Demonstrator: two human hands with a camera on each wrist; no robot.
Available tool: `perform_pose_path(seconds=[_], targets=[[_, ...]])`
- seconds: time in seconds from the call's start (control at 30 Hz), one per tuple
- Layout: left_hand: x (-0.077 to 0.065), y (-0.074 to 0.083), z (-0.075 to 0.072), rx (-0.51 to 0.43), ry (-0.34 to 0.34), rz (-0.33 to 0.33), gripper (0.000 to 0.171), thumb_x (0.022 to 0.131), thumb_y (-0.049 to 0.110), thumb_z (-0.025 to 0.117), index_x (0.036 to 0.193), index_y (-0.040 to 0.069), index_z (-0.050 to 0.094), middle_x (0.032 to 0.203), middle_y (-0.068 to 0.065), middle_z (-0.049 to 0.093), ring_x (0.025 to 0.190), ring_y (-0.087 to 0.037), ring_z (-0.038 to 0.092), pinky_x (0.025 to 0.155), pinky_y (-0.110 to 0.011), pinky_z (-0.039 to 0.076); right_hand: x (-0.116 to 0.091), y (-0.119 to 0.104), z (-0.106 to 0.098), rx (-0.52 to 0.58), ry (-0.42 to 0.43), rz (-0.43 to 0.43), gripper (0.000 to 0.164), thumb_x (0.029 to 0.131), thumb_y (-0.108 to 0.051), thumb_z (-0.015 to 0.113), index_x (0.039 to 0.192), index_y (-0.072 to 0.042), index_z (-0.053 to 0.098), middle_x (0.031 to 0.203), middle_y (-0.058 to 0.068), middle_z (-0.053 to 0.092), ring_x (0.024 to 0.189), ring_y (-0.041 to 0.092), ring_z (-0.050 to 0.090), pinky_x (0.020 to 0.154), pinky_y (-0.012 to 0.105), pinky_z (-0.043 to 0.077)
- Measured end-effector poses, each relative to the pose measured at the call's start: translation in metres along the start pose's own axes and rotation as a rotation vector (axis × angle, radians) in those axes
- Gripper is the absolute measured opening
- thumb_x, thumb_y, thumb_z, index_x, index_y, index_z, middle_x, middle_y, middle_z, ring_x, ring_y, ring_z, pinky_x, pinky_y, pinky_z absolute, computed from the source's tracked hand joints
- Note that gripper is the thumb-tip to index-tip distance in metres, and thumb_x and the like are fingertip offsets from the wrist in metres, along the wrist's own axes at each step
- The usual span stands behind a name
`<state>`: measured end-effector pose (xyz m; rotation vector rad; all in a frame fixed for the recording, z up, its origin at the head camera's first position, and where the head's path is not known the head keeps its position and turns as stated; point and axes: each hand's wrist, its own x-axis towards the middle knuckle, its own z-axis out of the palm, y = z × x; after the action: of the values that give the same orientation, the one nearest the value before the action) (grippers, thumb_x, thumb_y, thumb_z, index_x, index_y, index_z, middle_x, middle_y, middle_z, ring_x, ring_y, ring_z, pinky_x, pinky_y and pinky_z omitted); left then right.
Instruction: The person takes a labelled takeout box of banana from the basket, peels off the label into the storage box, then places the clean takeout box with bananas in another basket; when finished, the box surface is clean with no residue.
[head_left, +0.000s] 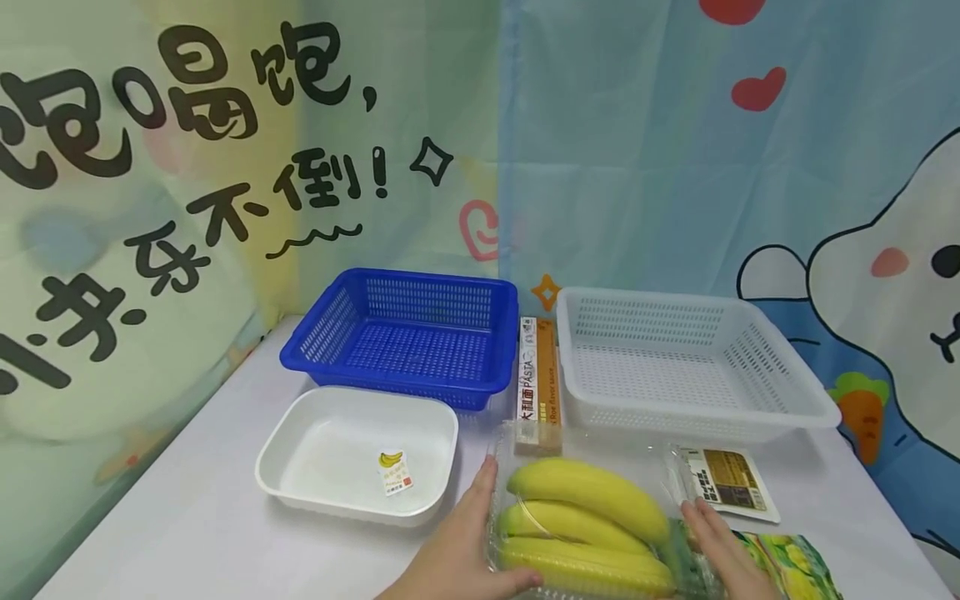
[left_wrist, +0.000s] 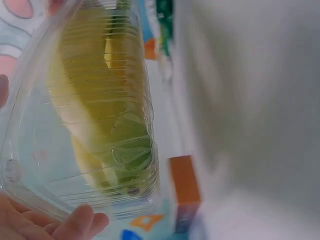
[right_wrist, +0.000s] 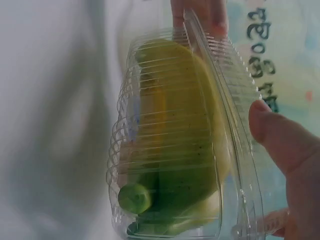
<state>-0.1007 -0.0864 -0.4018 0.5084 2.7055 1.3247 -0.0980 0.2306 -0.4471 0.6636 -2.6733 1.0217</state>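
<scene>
In the head view, a clear plastic box (head_left: pixel 600 442) with several yellow bananas (head_left: pixel 585 500) inside is held tilted over the front of the table. My left hand (head_left: pixel 465 542) grips its left side, thumb across the front edge. On the right side, my right hand (head_left: pixel 723 550) holds the other end. Seen from the left wrist, the left hand's fingers (left_wrist: pixel 82 222) curl over the box's edge. The right wrist view has the right thumb (right_wrist: pixel 275 130) at the rim and another finger low on the box, with green banana ends inside.
A white tray (head_left: pixel 330 442) bears a small banana card (head_left: pixel 395 472). Behind stand a blue basket (head_left: pixel 300 358) and a white basket (head_left: pixel 810 400), with a pasta box (head_left: pixel 538 375) between them. At right lie a brown-and-white packet (head_left: pixel 731 479) and a yellow-green packet (head_left: pixel 798 567).
</scene>
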Motion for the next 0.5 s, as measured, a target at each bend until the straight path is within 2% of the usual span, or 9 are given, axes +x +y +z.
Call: perform_pose_path(seconds=[0.03,0.07,0.1,0.13,0.17,0.23,0.33,0.43,0.5], targets=[[-0.001,0.003,-0.004,0.0,0.013,0.015,0.113,0.067,0.058,0.069,0.147,0.009,0.005,0.152,-0.013,0.016,0.136,-0.031,0.024,0.106,-0.051,0.026,0.005,-0.006,-0.007,0.002,-0.063,0.051,0.089,0.08,-0.026,0.069,0.147,-0.019,0.011,0.153,0.007,0.001,0.133,0.011,0.031,0.066,0.05,0.049],[-0.002,0.004,-0.009,0.016,0.033,0.038,0.112,0.068,0.057,0.069,0.147,0.008,0.006,0.151,-0.013,0.017,0.136,-0.031,0.025,0.106,-0.051,0.027,0.009,-0.014,-0.011,-0.017,-0.107,0.136,0.093,0.077,-0.03,0.071,0.147,-0.016,0.011,0.152,0.016,0.004,0.131,0.024,0.036,0.069,0.051,0.049],[-0.003,0.006,-0.013,0.037,0.058,0.06,0.111,0.068,0.056,0.069,0.147,0.008,0.007,0.151,-0.013,0.019,0.135,-0.031,0.027,0.105,-0.051,0.028,0.017,-0.022,-0.016,-0.04,-0.169,0.209,0.095,0.078,-0.038,0.069,0.147,-0.014,0.009,0.15,0.023,0.004,0.126,0.034,0.04,0.065,0.06,0.045],[-0.003,0.007,-0.018,0.058,0.083,0.081,0.111,0.069,0.055,0.07,0.147,0.007,0.007,0.15,-0.013,0.02,0.135,-0.031,0.028,0.105,-0.051,0.029,0.023,-0.033,-0.02,-0.085,-0.21,0.293,0.099,0.076,-0.044,0.069,0.147,-0.012,0.008,0.147,0.03,0.008,0.126,0.044,0.035,0.069,0.063,0.044],[-0.003,0.008,-0.023,0.076,0.108,0.094,0.11,0.069,0.055,0.07,0.147,0.007,0.008,0.15,-0.013,0.021,0.135,-0.03,0.028,0.104,-0.05,0.03,0.029,-0.044,-0.022,-0.131,-0.236,0.373,0.103,0.072,-0.049,0.07,0.147,-0.011,0.009,0.147,0.031,0.01,0.116,0.051,0.041,0.072,0.062,0.045],[-0.002,0.009,-0.032,0.105,0.158,0.107,0.11,0.068,0.054,0.07,0.147,0.008,0.009,0.15,-0.012,0.021,0.134,-0.029,0.03,0.104,-0.049,0.032,0.044,-0.06,-0.026,-0.203,-0.277,0.434,0.108,0.069,-0.059,0.066,0.147,-0.008,0.011,0.147,0.029,0.01,0.12,0.05,0.038,0.077,0.064,0.043],[0.0,0.011,-0.047,0.118,0.213,0.088,0.11,0.066,0.051,0.073,0.147,0.011,0.01,0.151,-0.008,0.02,0.134,-0.028,0.03,0.104,-0.049,0.032,0.062,-0.082,-0.027,-0.226,-0.261,0.443,0.111,0.067,-0.065,0.063,0.146,-0.008,0.012,0.149,0.027,0.009,0.124,0.049,0.033,0.083,0.067,0.038],[0.005,0.011,-0.064,0.109,0.242,0.06,0.112,0.064,0.047,0.076,0.147,0.014,0.009,0.151,-0.004,0.017,0.136,-0.026,0.025,0.106,-0.049,0.029,0.079,-0.1,-0.025,-0.205,-0.186,0.386,0.11,0.065,-0.068,0.062,0.147,-0.012,0.014,0.15,0.023,0.011,0.128,0.051,0.024,0.085,0.07,0.033],[0.009,0.01,-0.075,0.1,0.253,0.05,0.115,0.063,0.047,0.078,0.148,0.018,0.006,0.152,-0.002,0.015,0.137,-0.025,0.022,0.106,-0.051,0.028,0.09,-0.111,-0.024,-0.176,-0.138,0.335,0.107,0.066,-0.068,0.062,0.147,-0.015,0.015,0.151,0.02,0.012,0.129,0.049,0.025,0.086,0.07,0.032]])
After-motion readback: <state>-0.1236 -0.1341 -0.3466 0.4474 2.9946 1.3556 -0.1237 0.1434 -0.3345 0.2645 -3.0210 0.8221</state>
